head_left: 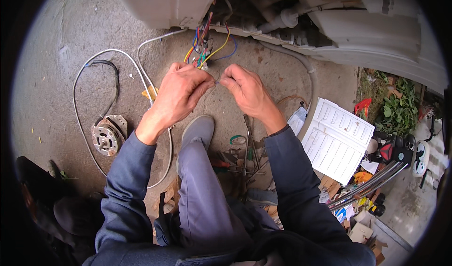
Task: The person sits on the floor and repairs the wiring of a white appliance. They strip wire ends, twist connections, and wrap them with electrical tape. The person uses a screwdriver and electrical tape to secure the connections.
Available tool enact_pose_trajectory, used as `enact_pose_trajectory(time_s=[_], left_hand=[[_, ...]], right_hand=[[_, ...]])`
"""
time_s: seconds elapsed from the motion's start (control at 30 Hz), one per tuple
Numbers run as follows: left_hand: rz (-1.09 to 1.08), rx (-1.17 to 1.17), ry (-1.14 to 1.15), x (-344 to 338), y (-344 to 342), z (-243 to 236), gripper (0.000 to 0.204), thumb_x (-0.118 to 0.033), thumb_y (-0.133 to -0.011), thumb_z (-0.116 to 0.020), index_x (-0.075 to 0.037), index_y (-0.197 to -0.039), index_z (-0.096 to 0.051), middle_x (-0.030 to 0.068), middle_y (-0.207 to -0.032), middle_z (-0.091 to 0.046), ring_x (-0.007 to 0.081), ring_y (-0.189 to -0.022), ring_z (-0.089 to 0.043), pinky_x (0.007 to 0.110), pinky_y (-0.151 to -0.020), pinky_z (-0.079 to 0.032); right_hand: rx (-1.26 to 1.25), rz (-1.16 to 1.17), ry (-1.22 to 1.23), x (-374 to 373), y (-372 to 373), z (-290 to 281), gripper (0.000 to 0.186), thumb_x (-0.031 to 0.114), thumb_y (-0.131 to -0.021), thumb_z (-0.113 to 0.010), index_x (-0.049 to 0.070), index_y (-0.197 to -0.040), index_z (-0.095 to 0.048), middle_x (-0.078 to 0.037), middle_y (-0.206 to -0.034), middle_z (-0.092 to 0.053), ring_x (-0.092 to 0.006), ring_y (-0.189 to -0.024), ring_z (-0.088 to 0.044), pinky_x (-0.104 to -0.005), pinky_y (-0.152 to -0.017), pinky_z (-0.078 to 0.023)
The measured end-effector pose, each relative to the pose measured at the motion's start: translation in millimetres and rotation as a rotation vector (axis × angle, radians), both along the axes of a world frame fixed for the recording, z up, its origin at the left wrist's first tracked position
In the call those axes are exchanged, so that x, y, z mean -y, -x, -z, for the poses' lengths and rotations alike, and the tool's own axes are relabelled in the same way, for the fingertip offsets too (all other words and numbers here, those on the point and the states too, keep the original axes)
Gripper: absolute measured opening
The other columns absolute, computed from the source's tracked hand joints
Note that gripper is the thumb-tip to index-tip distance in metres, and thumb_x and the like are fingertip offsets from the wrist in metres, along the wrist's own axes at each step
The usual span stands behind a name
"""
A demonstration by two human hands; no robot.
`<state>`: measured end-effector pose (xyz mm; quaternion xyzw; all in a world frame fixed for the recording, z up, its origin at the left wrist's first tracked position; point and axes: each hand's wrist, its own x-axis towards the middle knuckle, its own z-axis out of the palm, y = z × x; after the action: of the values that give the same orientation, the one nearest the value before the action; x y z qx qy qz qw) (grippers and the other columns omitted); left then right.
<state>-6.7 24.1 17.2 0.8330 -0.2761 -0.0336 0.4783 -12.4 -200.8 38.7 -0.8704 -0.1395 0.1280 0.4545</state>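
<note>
Both of my hands meet in the upper middle, fingertips a short gap apart. A thin dark wire (217, 82) spans that gap. My left hand (182, 88) is closed, its thumb and forefinger pinching one end of the wire. My right hand (247, 90) pinches the wire from the other side. Just beyond my hands, a bundle of coloured wires (203, 49), red, blue, yellow and green, hangs from the underside of a white machine casing (169, 2). Where the wire in my fingers leads is partly hidden by my hands.
A round metal motor (107, 138) lies on the concrete at left, near a looped grey cable (77, 89). Hand tools (247, 148) and green tape (238, 139) lie by my shoe (198, 130). At right are a white slotted panel (337, 140), metal rods (367, 186) and clutter. Someone's dark-clothed leg (40, 190) is at lower left.
</note>
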Motion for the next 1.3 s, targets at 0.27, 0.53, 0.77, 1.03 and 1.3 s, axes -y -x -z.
enact_pose_trajectory(time_s=[0.27, 0.53, 0.77, 1.03, 1.3], left_hand=[[-0.014, -0.046, 0.034, -6, -2, 0, 0.011, -0.014, -0.094, -0.069, -0.004, -0.096, -0.07, 0.0098, -0.087, -0.069, 0.0285, -0.084, -0.064, 0.039, -0.084, -0.045], [-0.09, -0.162, 0.115, -11, 2, -3, 0.015, -0.013, -0.096, -0.069, 0.002, -0.099, -0.07, 0.0128, -0.088, -0.069, 0.0286, -0.083, -0.065, 0.038, -0.077, -0.05], [-0.1, -0.247, 0.16, -18, -1, -6, 0.016, -0.012, -0.097, -0.068, 0.003, -0.101, -0.071, 0.0123, -0.088, -0.068, 0.0222, -0.08, -0.065, 0.035, -0.074, -0.051], [-0.068, -0.179, 0.11, -6, -1, -9, 0.014, -0.015, -0.095, -0.07, -0.001, -0.098, -0.072, 0.0096, -0.084, -0.07, 0.0253, -0.08, -0.065, 0.036, -0.081, -0.047], [-0.001, -0.06, 0.061, 18, -1, -1, 0.011, -0.014, -0.095, -0.069, -0.004, -0.099, -0.071, 0.009, -0.088, -0.072, 0.0279, -0.085, -0.068, 0.037, -0.084, -0.045]], right_hand=[[0.037, 0.518, -0.011, 19, -24, 68, 0.022, 0.021, -0.104, -0.058, 0.0, -0.102, -0.065, -0.005, -0.088, -0.069, -0.0143, -0.081, -0.065, -0.0295, -0.075, -0.051], [0.313, 0.491, 0.19, 0, -71, 65, 0.018, 0.011, -0.098, -0.059, 0.0, -0.108, -0.07, -0.015, -0.095, -0.072, -0.0292, -0.091, -0.07, -0.0393, -0.081, -0.054], [-0.305, 0.59, -0.171, -5, -79, 80, 0.021, 0.009, -0.102, -0.055, 0.0, -0.115, -0.068, -0.015, -0.087, -0.074, -0.0203, -0.067, -0.071, -0.0346, -0.058, -0.055], [-0.212, 0.529, 0.163, -5, -75, 73, 0.02, 0.016, -0.099, -0.063, 0.001, -0.111, -0.068, -0.012, -0.092, -0.069, -0.0266, -0.082, -0.069, -0.039, -0.065, -0.055], [0.264, 0.299, 0.799, 4, 10, 14, 0.015, 0.014, -0.093, -0.062, 0.005, -0.104, -0.067, -0.014, -0.097, -0.066, -0.0339, -0.1, -0.063, -0.0484, -0.085, -0.047]])
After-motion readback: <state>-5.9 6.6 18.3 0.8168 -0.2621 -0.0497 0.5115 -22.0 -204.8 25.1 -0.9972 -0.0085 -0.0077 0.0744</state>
